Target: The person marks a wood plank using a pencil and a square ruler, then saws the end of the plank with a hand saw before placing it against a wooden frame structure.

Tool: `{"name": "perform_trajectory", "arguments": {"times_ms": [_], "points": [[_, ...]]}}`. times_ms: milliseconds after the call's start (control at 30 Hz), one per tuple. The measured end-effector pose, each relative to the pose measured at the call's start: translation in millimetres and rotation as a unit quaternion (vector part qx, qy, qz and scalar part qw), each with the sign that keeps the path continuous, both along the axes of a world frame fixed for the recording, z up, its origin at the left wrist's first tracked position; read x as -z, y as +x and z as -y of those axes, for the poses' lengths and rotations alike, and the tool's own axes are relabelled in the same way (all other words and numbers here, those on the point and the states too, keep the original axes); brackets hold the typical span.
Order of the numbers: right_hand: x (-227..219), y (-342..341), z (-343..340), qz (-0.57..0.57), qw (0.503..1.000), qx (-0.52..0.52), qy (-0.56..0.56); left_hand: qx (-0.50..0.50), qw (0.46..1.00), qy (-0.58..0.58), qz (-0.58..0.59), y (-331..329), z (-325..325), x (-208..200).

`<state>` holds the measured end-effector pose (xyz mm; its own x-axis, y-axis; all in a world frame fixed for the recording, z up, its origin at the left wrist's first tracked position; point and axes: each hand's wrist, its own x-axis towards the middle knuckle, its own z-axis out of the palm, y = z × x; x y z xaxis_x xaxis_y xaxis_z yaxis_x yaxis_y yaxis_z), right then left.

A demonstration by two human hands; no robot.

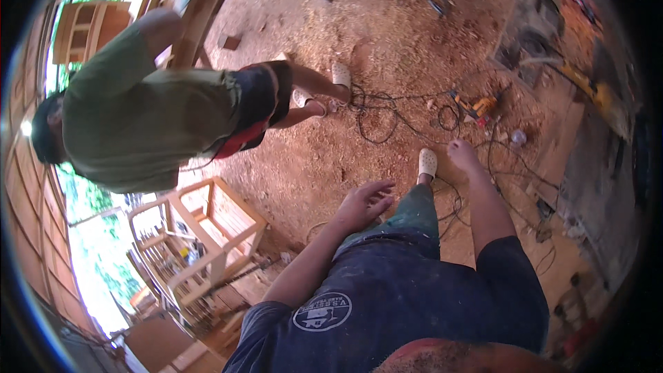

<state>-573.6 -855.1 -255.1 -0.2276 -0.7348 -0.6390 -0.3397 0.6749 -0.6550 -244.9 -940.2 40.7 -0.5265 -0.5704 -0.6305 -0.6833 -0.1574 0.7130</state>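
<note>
Your right hand [462, 152] small, hard to make out, can't tell whether gripping. Your left hand [364, 205] loosely spread. Tangled cables [378, 98], orange power tool [481, 106] ahead on floor [400, 55].

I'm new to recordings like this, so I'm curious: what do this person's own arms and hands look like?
Human arms, with short navy sleeves and bare forearms. The left hand and right hand show no gloves. The matching T-shirt has a round white emblem on it.
</note>
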Motion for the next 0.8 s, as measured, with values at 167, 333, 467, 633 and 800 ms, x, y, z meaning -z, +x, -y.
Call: {"name": "perform_trajectory", "arguments": {"times_ms": [167, 333, 467, 633, 800], "points": [[-29, 75, 97, -0.016, 0.992, -0.114, -0.051, -0.159, 0.964, -0.016, 0.214, 210, -50, 84], [-57, 132, 115, -0.119, 0.95, -0.289, -0.028, -0.363, 0.876, 0.066, 0.31, 422, -155, 137], [-69, 180, 113, -0.176, 0.862, -0.474, -0.032, -0.445, 0.859, 0.003, 0.252, 503, -228, 209], [-111, 323, 92, -0.118, 0.848, -0.513, 0.049, -0.445, 0.85, 0.165, 0.23, 533, -232, 233], [-203, 578, 172, -0.195, 0.754, -0.628, 0.005, -0.528, 0.833, 0.139, 0.089, 592, -207, 237]]}}
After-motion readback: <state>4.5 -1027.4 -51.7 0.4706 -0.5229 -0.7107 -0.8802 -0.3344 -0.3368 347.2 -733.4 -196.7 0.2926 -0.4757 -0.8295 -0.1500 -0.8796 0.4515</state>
